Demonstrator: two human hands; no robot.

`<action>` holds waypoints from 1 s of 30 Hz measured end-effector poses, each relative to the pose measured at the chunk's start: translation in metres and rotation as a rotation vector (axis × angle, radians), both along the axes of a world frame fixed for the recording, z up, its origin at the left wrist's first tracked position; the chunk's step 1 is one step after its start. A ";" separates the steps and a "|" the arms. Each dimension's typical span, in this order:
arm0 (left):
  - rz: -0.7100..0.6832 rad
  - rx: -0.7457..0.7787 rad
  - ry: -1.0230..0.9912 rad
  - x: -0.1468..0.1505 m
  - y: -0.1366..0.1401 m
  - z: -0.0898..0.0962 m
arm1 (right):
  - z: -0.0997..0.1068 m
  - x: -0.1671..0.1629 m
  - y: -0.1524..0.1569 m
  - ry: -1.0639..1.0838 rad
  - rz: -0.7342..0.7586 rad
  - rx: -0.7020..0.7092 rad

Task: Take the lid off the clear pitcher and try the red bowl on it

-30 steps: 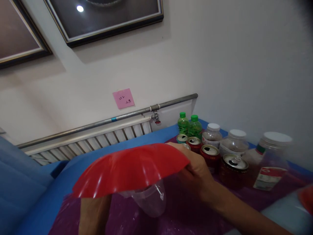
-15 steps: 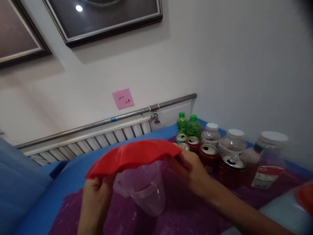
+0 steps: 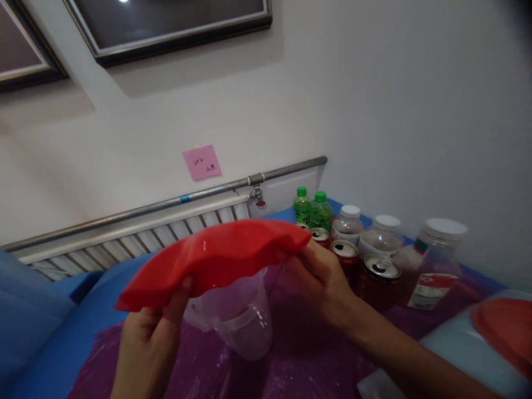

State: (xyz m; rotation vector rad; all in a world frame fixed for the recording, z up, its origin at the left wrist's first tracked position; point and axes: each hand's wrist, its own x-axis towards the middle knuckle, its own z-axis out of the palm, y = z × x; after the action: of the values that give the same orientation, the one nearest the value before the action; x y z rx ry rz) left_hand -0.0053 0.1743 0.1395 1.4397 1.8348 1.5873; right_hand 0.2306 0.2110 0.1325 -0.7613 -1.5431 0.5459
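Note:
A thin, glossy red plastic sheet point(image 3: 224, 252) with a wavy lower edge is stretched between both hands; whether it is a bag cannot be made out. Its left end is pinched by my left hand point(image 3: 152, 338), thumb on the near side. The right end is gripped in the fingers of my right hand point(image 3: 326, 277). Below and behind the sheet is a clear plastic measuring jug point(image 3: 251, 332) with a handle at its left. The sheet hides part of the jug's top. The jug rests on purple plastic film point(image 3: 303, 360).
To the right stand several opened drink cans point(image 3: 380, 271), two green bottles point(image 3: 311, 210) and three clear jars with white lids point(image 3: 444, 244). A pale blue container with red on it point(image 3: 461, 343) is at the lower right. A radiator point(image 3: 166, 233) and pipe run along the wall.
The red sheet has risen slightly and shifted left, spreading wider, with my left hand further left and its thumb now showing on the near side. The whole view has shifted a little.

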 end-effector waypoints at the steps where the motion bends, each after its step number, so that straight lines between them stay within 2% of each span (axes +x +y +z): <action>1: -0.012 0.007 0.021 0.004 -0.004 0.000 | 0.001 0.000 -0.001 0.052 -0.009 -0.040; 3: -0.081 0.047 0.056 0.010 -0.009 0.001 | 0.004 0.002 -0.002 0.183 -0.034 -0.124; 5: -0.235 0.078 0.098 0.010 -0.012 0.001 | 0.008 0.008 0.001 0.293 -0.079 -0.179; 8: -0.440 0.042 0.231 -0.002 -0.010 0.000 | 0.014 0.023 0.012 0.346 -0.129 -0.224; 12: -0.384 0.005 0.437 -0.028 0.001 -0.003 | 0.013 0.047 0.030 0.275 -0.005 -0.360; 14: -0.396 -0.065 0.473 -0.039 0.008 -0.006 | 0.012 0.055 0.034 0.195 0.067 -0.447; 17: -0.503 -0.223 0.454 -0.051 0.018 -0.011 | 0.010 0.060 0.036 0.042 0.128 -0.564; 20: -0.519 -0.295 0.383 -0.052 0.024 -0.013 | 0.011 0.062 0.034 -0.211 0.236 -0.600; 25: -0.462 -0.329 0.235 -0.046 0.029 -0.013 | 0.006 0.062 0.033 -0.606 0.497 -0.602; 30: -0.325 -0.273 0.323 -0.047 0.030 -0.009 | -0.014 0.046 0.037 -0.954 0.517 -0.631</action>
State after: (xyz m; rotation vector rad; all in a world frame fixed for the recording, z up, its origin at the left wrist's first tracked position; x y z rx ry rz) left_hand -0.0520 0.2045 0.1303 1.8265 1.7771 0.9546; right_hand 0.2762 0.2479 0.1182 -1.2037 -2.5312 1.1972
